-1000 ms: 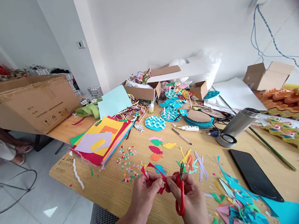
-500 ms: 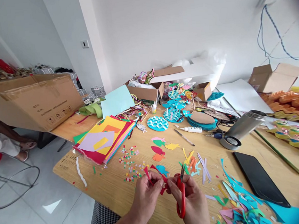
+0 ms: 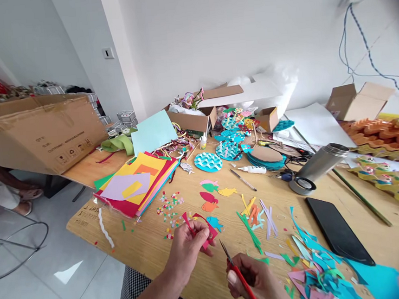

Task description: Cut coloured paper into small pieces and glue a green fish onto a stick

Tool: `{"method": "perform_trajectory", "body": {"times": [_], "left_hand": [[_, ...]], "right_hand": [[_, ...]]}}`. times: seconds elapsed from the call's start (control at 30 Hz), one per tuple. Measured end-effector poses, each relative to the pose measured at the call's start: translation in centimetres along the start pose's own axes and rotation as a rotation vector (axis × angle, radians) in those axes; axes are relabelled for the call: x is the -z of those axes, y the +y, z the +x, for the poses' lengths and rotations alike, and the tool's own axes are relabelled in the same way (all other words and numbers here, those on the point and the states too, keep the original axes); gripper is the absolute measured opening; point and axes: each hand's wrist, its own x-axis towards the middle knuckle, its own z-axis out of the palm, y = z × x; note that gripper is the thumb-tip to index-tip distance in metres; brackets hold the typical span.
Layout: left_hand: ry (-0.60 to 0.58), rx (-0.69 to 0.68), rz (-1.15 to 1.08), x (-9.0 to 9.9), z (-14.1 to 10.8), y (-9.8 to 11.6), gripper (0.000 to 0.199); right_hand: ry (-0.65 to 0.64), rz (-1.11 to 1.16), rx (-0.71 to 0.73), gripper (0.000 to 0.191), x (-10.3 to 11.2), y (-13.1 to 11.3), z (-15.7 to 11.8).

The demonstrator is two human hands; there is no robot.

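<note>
Pinched in my left hand (image 3: 189, 243) is a cut piece of red paper (image 3: 209, 231), its strips sticking up past my fingers. My right hand (image 3: 253, 279) grips red-handled scissors (image 3: 238, 272), blades close together and pointing up and left, apart from the paper. Just beyond my left hand lie paper fish: a blue one (image 3: 214, 223), an orange one (image 3: 209, 206), a dark red one (image 3: 208, 197) and a yellow one (image 3: 227, 191). Thin green strips (image 3: 250, 232) and purple strips (image 3: 269, 218) lie beyond my right hand.
Coloured paper sheets (image 3: 132, 183) are stacked at left. Scraps (image 3: 322, 278) are heaped at right beside a black phone (image 3: 337, 230). A steel flask (image 3: 322, 169) leans near its lid. Behind are a glue bottle (image 3: 253, 169) and wavy blue discs (image 3: 208, 162). A person's feet show at far left.
My right hand has moved away from the red paper, down and to the right, with the scissors swung so their blades point up-left. My left hand still holds the paper, slightly further left.
</note>
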Motion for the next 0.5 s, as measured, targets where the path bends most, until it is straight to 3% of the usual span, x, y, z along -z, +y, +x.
{"method": "perform_trajectory", "body": {"times": [0.17,0.5], "left_hand": [[-0.033,0.023,-0.008,-0.16,-0.18,0.05,0.021],[-0.091,0.036,-0.034,-0.22,-0.50,0.18,0.020]], "right_hand": [[0.012,0.072,-0.107,0.045,-0.76,-0.05,0.25],[0.005,0.067,-0.142,0.047,-1.12,-0.03,0.42]]}}
